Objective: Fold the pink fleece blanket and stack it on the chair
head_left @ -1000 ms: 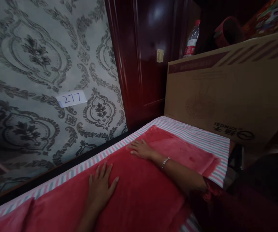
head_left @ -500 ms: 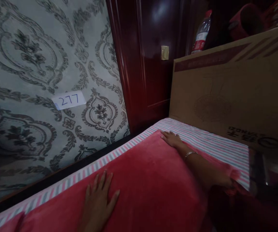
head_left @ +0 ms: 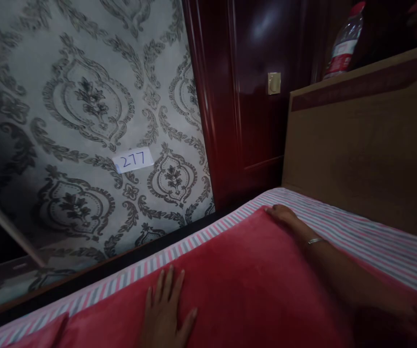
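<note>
The left hand [head_left: 166, 314] is lying flat on the red blanket [head_left: 244, 285], palm down with its fingers spread and pointing away toward the wall — it is pinching nothing, only pressing on the plush surface. The blanket is stretching out under it and off to its right, covering most of the bed in view. Well to the right of that hand and farther from the person, the right hand [head_left: 282, 215] is resting at the far corner of the same blanket, fingers extended and held fairly close together; whether they are curling under the edge cannot be told in the dim light. A thin bracelet [head_left: 315, 240] is sitting on the wrist just behind that hand. Just beyond both hands, the striped sheet [head_left: 356, 232] is showing as a pink, white and grey band along the blanket's far edge and widening past the right hand. Past the left hand's fingertips, patterned wallpaper [head_left: 85, 96] is carrying a small label [head_left: 135, 160] reading 277. Beyond the right hand a cardboard box [head_left: 367, 154] is standing at the bed's end, with a dark red door [head_left: 259, 72] beside it and a bottle [head_left: 344, 43] above.
</note>
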`<act>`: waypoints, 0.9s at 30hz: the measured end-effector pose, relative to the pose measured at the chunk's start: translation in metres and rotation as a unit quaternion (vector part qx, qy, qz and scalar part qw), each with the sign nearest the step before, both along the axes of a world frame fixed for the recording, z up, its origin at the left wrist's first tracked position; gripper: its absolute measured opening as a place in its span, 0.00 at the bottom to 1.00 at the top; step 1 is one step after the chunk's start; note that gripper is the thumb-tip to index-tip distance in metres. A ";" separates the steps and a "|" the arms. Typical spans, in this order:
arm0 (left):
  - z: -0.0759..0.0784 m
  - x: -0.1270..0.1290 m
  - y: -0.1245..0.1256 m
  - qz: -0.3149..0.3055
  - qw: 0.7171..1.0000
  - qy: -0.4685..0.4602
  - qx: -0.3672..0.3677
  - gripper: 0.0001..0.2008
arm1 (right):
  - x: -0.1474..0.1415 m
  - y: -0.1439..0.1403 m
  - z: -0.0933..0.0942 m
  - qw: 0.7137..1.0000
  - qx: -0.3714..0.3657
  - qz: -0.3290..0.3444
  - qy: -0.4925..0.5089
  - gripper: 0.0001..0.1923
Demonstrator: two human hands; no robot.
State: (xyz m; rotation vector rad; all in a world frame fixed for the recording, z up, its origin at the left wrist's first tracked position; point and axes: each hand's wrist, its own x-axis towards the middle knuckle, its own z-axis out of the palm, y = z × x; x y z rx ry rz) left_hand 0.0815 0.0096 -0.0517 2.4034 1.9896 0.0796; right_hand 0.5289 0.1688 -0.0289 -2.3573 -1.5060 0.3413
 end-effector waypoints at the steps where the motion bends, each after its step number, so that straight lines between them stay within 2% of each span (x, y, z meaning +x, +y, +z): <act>1: 0.000 0.000 0.001 0.013 1.000 0.007 0.003 0.36 | 0.000 -0.001 -0.002 1.000 0.007 0.006 -0.006 0.25; 5: 0.001 0.001 0.005 0.075 0.996 0.033 -0.022 0.36 | -0.002 -0.007 -0.014 0.999 0.035 0.016 -0.036 0.21; 9: -0.001 0.000 0.008 0.084 0.995 0.041 -0.037 0.36 | -0.003 -0.012 -0.025 0.995 0.056 -0.006 -0.078 0.19; 14: -0.004 -0.001 0.006 0.092 0.994 0.041 -0.042 0.37 | -0.004 -0.015 -0.025 0.996 0.058 0.003 -0.067 0.20; 17: 0.005 -0.005 0.010 0.103 0.992 0.012 -0.071 0.36 | -0.003 -0.017 -0.022 0.996 0.062 0.025 -0.057 0.22; 20: 0.024 -0.019 0.026 0.106 0.991 -0.037 -0.071 0.32 | -0.001 -0.016 -0.025 0.995 0.078 0.053 -0.042 0.23; 23: 0.039 -0.045 0.052 0.112 0.994 -0.012 0.001 0.28 | 0.004 -0.010 -0.031 0.991 0.116 0.069 -0.015 0.21; 25: 0.041 -0.063 0.070 0.099 0.995 0.005 0.027 0.27 | 0.010 -0.005 -0.035 0.987 0.146 0.063 0.029 0.21; 27: 0.037 -0.078 0.085 0.077 0.996 -0.006 0.040 0.26 | 0.017 0.000 -0.037 0.981 0.160 0.057 0.092 0.23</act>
